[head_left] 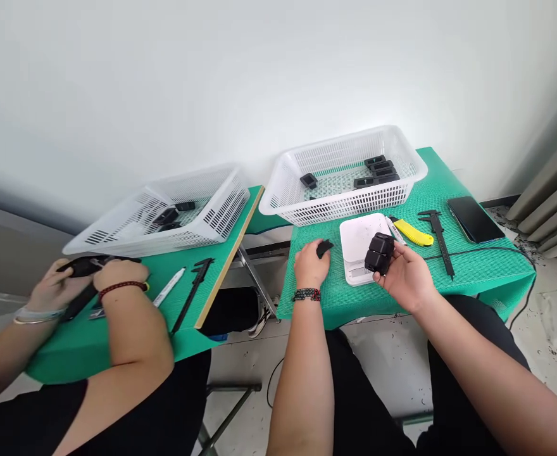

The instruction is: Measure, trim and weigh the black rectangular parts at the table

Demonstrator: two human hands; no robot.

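Note:
My right hand (407,278) holds a black moulded part (380,252) with blocky, rounded sections, over the front right of a white kitchen scale (361,237). The scale's small display is partly covered by that part. On the green mesh cloth to the left, my left hand (311,263) is closed around a small flat black piece (325,247), whose end sticks out by the thumb. Right of the scale lie a white marker (396,230), a yellow utility knife (414,233) and a black caliper (440,244).
Behind the scale stands a white plastic basket (340,208) with several black parts. A smartphone (475,219) lies at the right, a cable near it. At the left table, a co-worker's hands (117,278) handle a black part beside another basket (164,235), a marker and a caliper.

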